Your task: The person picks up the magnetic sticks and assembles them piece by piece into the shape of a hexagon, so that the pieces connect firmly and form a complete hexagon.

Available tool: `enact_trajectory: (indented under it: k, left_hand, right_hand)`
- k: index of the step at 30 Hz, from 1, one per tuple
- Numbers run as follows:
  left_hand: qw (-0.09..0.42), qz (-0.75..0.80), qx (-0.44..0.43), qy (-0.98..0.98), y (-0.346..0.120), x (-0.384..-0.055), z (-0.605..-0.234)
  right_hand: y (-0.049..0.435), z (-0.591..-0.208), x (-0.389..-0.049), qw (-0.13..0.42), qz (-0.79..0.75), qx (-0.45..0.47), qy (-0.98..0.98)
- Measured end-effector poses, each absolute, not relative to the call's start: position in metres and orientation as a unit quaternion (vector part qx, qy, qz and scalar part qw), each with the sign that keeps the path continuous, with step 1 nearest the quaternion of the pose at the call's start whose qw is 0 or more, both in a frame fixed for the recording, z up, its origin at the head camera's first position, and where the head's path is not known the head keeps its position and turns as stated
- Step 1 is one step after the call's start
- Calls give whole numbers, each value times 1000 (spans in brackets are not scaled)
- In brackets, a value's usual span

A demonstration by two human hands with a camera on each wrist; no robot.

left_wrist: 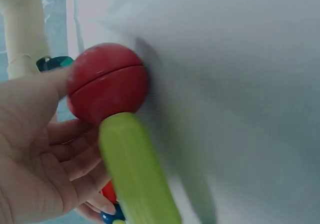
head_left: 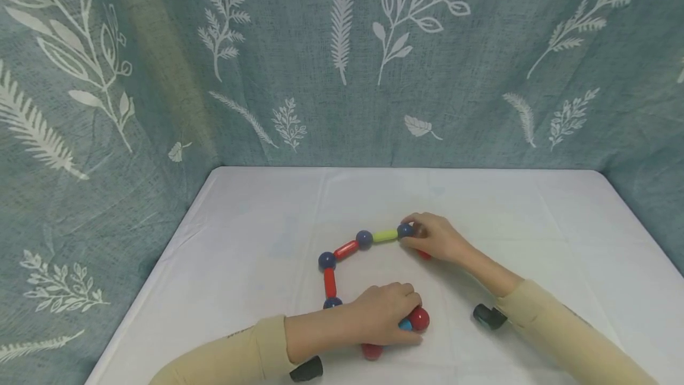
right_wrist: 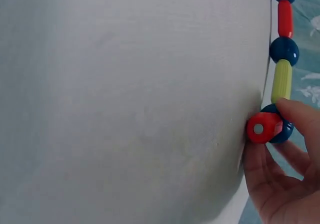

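Note:
A chain of balls and short rods lies on the white table. My right hand (head_left: 439, 236) pinches the blue ball (head_left: 405, 230) at its far end, where a red rod (right_wrist: 262, 128) also sits, its grey-dotted end bare. A green rod (head_left: 385, 236) joins that ball to another blue ball (head_left: 364, 239); a red rod (head_left: 346, 249) leads on from there. My left hand (head_left: 382, 314) grips around a red ball (head_left: 419, 318) beside a light-blue rod (head_left: 406, 325). Close in the left wrist view, a red ball (left_wrist: 107, 84) touches a green rod (left_wrist: 137, 169). My left forearm hides part of the chain.
Further along the chain come a blue ball (head_left: 327, 261), a red rod (head_left: 330, 283) and another blue ball (head_left: 332, 302). A red ball (head_left: 371, 352) lies below my left hand. Patterned teal cloth (head_left: 342, 117) hangs behind the table (head_left: 256, 207).

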State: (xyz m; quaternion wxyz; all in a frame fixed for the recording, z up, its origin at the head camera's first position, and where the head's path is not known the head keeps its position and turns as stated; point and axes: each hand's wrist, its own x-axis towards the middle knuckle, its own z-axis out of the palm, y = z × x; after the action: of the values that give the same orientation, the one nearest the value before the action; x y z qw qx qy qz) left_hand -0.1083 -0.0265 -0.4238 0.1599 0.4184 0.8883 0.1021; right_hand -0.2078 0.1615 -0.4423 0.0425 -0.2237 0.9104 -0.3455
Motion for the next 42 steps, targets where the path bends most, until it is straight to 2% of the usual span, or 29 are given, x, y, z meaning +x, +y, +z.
enact_trajectory:
  k: [8, 12, 15, 22, 25, 29, 42]
  left_hand:
    - [120, 47, 460, 878, -32, -115, -422]
    - [104, 36, 450, 886, -42, -122, -420]
    - [120, 79, 424, 894, -49, -125, -423]
    - [123, 186, 362, 905, -56, -125, -434]
    - [118, 221, 331, 910, -57, -124, -438]
    - [97, 242, 313, 913, -56, -123, -442]
    - [91, 273, 291, 913, -48, -126, -444]
  right_hand:
    - [184, -437, -207, 54, -331, -123, 934]
    - [201, -435, -205, 61, -314, -101, 942]
    - [212, -437, -201, 44, -304, -142, 941]
    - [233, -436, -193, -19, -204, -389, 898]
    - [235, -436, -194, -46, -156, -447, 880]
    - [230, -439, -194, -57, -163, -462, 870]
    - [204, -442, -174, 14, -264, -441, 858]
